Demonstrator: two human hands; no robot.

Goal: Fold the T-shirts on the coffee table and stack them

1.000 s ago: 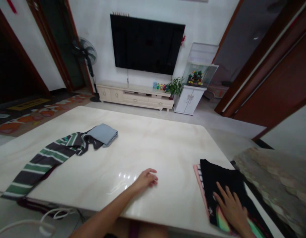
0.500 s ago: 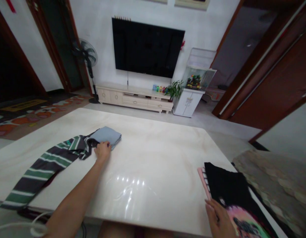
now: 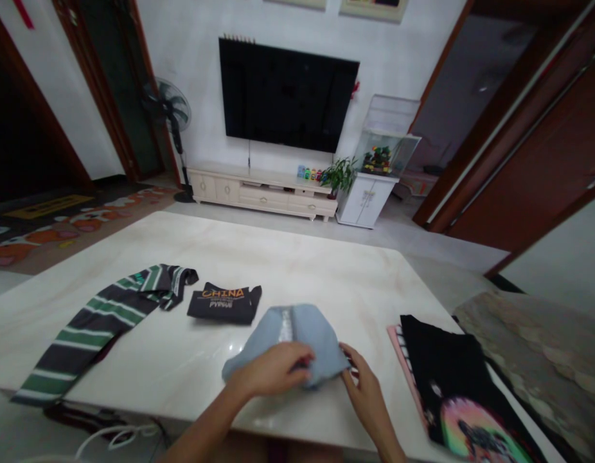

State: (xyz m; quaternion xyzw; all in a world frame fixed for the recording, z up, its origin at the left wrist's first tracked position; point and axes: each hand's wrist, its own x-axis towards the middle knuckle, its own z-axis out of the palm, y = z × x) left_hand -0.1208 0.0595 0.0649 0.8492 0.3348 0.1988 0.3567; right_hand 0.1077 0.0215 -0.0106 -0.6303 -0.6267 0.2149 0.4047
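Note:
A light blue garment [image 3: 292, 335] lies partly unfolded near the front edge of the pale marble table [image 3: 288, 270]. My left hand [image 3: 273, 371] grips its near edge with curled fingers. My right hand [image 3: 365, 384] pinches the same garment at its right corner. A small folded black piece with orange "CHINA" lettering [image 3: 225, 302] lies just behind, to the left. Further left a dark shirt with green and white stripes [image 3: 99, 315] trails over the table's edge. A black shirt with a coloured print [image 3: 454, 379] sits at the right on a pink striped piece.
Beyond the table are a wall-mounted TV [image 3: 288, 93], a low cream cabinet [image 3: 261, 188], a standing fan [image 3: 175, 116] and a fish tank on a white stand [image 3: 379, 161]. A stone-patterned surface [image 3: 533, 360] lies at the right. White cables [image 3: 105, 437] hang below the table's front left.
My left hand drew the light blue garment from the far left to the front middle, uncovering the black "CHINA" piece. My right hand left the black shirt and took hold of the blue garment.

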